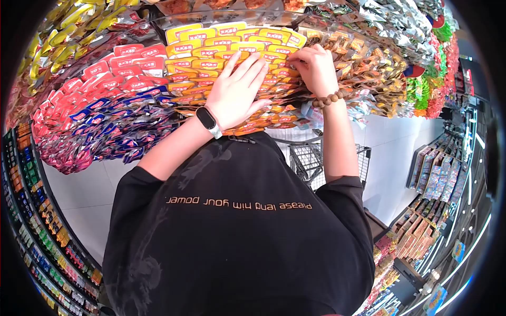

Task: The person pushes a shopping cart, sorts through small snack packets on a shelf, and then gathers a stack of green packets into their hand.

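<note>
My left hand (235,94) lies spread, palm down, on rows of yellow and orange snack packets (197,64); a smartwatch is on its wrist. To its right, my right hand (315,68), with a beaded bracelet at the wrist, is closed with fingertips pinched together at the right edge of the yellow packets. Whatever is between those fingertips is too small to make out. Red packets (128,66) stand left of the yellow ones, with dark blue packets (113,113) below them. Brown-gold packets (363,68) lie just right of my right hand.
A wire shopping cart (305,160) stands beyond my body, under my right forearm. Shelves of goods (47,221) curve along the left side. More display racks (435,176) are at the right. Silver packets (403,26) and green packets (419,94) fill the upper right.
</note>
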A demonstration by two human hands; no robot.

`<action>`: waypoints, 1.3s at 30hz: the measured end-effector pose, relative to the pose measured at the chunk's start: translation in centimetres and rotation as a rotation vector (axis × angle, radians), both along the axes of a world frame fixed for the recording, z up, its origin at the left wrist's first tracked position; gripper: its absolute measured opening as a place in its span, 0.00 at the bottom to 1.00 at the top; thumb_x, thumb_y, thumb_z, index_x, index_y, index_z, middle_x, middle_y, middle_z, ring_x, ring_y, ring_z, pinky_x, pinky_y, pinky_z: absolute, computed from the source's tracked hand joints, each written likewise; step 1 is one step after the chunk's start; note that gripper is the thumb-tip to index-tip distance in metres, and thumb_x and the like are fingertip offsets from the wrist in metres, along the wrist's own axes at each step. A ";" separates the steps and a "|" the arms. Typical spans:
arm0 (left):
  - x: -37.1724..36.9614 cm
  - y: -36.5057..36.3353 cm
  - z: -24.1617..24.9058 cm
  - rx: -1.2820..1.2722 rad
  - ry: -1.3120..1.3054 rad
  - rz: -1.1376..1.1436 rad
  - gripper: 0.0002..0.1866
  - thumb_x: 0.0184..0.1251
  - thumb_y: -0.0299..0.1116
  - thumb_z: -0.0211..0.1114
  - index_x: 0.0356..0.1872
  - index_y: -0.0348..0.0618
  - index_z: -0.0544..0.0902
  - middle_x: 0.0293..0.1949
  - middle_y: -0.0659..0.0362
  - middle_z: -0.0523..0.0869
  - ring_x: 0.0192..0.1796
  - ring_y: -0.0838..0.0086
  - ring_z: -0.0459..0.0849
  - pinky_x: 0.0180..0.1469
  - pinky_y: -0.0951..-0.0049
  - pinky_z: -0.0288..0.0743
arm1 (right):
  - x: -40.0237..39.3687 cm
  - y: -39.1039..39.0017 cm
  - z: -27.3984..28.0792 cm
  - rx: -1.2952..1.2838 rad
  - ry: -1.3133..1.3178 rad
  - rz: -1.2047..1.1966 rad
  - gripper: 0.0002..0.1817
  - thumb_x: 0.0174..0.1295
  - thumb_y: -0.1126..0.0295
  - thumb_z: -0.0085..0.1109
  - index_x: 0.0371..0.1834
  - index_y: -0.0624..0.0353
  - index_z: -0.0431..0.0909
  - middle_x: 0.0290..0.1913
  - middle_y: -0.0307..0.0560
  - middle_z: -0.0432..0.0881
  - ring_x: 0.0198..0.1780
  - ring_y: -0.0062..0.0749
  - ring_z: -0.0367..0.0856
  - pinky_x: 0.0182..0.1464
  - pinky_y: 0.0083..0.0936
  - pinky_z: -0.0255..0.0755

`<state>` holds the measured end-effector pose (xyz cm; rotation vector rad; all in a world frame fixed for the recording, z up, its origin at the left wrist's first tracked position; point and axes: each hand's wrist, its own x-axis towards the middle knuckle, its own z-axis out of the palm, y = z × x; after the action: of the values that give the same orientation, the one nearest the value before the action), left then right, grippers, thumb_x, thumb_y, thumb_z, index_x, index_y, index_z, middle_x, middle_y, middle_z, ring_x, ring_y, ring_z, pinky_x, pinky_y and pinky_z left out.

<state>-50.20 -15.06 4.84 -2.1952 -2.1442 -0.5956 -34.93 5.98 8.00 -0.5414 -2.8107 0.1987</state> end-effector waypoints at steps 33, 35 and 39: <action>-0.1 2.1 1.0 0.024 -0.015 0.011 0.40 0.70 0.58 0.67 0.71 0.34 0.76 0.75 0.48 0.73 0.81 0.46 0.60 0.84 0.35 0.45 | -1.6 2.0 0.1 0.001 0.052 0.069 0.08 0.60 0.71 0.74 0.41 0.56 0.93 0.34 0.45 0.91 0.38 0.42 0.87 0.44 0.37 0.80; -0.2 2.1 1.0 0.020 -0.022 -0.003 0.40 0.69 0.57 0.68 0.71 0.33 0.76 0.75 0.48 0.73 0.80 0.46 0.62 0.83 0.36 0.47 | -1.4 1.8 0.0 0.007 0.077 0.073 0.08 0.60 0.70 0.75 0.41 0.55 0.93 0.33 0.44 0.91 0.37 0.41 0.87 0.43 0.37 0.79; -0.2 2.1 1.2 0.007 -0.004 -0.020 0.39 0.69 0.56 0.68 0.70 0.34 0.77 0.75 0.47 0.73 0.79 0.48 0.64 0.82 0.39 0.51 | -1.5 1.2 0.2 0.080 0.056 0.072 0.07 0.59 0.70 0.75 0.40 0.55 0.93 0.32 0.42 0.90 0.38 0.41 0.86 0.44 0.37 0.78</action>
<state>-50.44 -12.98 6.05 -2.2158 -2.1214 -0.6080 -36.38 7.23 8.23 -0.4111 -2.7724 0.1128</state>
